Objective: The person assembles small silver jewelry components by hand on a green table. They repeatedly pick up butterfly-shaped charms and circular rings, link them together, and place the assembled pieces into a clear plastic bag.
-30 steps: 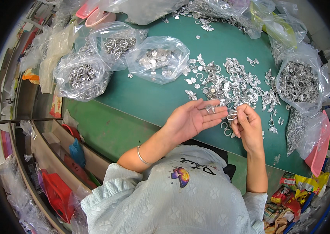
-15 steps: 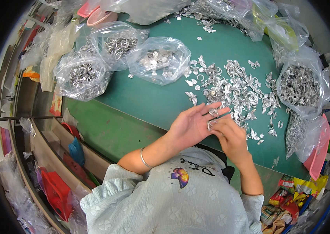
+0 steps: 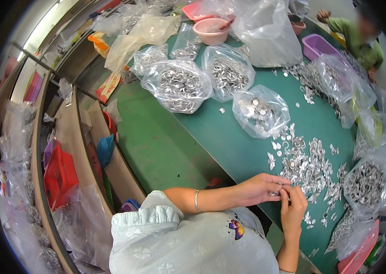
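We've a small silver piece in our narrowly curled left hand, just beside the silver pile, right hand pinching close (can't tell on what), so we should press lightly, evenly.

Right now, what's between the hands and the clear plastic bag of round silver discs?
Loose silver metal pieces on the green tabletop, seen in the head view.

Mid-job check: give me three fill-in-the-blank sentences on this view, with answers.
Beyond the left hand and right hand, loose, small, silvery metal pieces lie on a table coloured ____.
A shiny metal bangle circles the person's ____ wrist.
The multicoloured insect printed on the pale fabric top is a ____.
Missing words: green; left; butterfly.
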The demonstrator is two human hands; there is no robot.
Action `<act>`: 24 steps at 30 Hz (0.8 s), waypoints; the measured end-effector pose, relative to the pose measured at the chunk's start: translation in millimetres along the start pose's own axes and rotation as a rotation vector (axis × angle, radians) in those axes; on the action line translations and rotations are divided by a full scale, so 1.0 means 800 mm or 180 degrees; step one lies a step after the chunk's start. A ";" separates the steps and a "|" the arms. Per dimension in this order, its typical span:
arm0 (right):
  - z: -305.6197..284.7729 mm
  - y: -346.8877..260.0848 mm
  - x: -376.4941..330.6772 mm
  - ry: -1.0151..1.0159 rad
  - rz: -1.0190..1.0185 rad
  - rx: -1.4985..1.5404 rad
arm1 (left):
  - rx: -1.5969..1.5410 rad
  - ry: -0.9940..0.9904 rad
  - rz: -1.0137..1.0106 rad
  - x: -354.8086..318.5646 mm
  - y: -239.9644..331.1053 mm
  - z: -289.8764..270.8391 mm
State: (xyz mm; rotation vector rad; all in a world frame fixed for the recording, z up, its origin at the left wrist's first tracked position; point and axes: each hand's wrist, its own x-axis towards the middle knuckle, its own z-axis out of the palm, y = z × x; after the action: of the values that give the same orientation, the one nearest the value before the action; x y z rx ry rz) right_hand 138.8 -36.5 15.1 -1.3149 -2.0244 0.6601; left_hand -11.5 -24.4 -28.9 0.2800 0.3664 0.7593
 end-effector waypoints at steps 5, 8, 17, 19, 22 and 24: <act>0.001 0.003 0.004 -0.0199 -0.0284 0.0100 | 0.0000 -0.0015 -0.0065 0.001 0.000 -0.005; -0.004 -0.004 0.006 -0.0398 0.0121 0.0441 | -0.0074 -0.0168 -0.0127 -0.003 0.001 -0.008; -0.008 0.015 -0.002 -0.0155 0.1503 0.2206 | 0.0641 0.1240 0.2479 -0.039 0.098 -0.011; -0.005 0.015 -0.001 -0.0281 0.1491 0.2282 | 0.0547 0.1455 0.3329 -0.041 0.155 -0.002; -0.002 0.011 0.000 -0.0386 0.1580 0.2609 | 0.0514 0.1660 0.3537 -0.029 0.221 0.011; 0.001 0.008 0.002 -0.0307 0.1576 0.2856 | 0.0782 0.2034 0.3402 -0.020 0.228 0.017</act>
State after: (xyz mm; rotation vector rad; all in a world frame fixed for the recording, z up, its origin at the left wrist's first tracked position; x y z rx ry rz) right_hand 141.3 -32.4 10.7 -1.1921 -1.1612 1.6370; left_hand -128.9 88.9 55.3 0.4683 0.9457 1.8743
